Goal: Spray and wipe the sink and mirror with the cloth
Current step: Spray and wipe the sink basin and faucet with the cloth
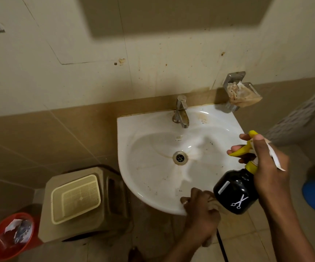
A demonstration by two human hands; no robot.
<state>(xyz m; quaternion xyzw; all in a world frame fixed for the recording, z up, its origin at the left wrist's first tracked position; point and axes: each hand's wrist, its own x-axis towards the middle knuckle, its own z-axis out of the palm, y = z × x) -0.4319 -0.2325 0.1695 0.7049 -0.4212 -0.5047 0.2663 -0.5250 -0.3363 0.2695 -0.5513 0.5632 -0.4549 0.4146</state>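
The right hand point(266, 163) gripped the black, yellow-triggered plastic spray bottle point(236, 193), nozzle aimed into the stained white ceramic sink point(153, 178); the left hand point(200, 208) clutched the beige cloth point(215, 202) at the sink's near rim, ready for wiping.

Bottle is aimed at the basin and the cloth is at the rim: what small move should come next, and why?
Probably squeeze the trigger: the right hand holds the spray bottle over the stained sink, while the left hand holds the cloth at the front rim, ready to wipe.

no readable text, spray bottle point(235, 191) bears white comb and scissors icons
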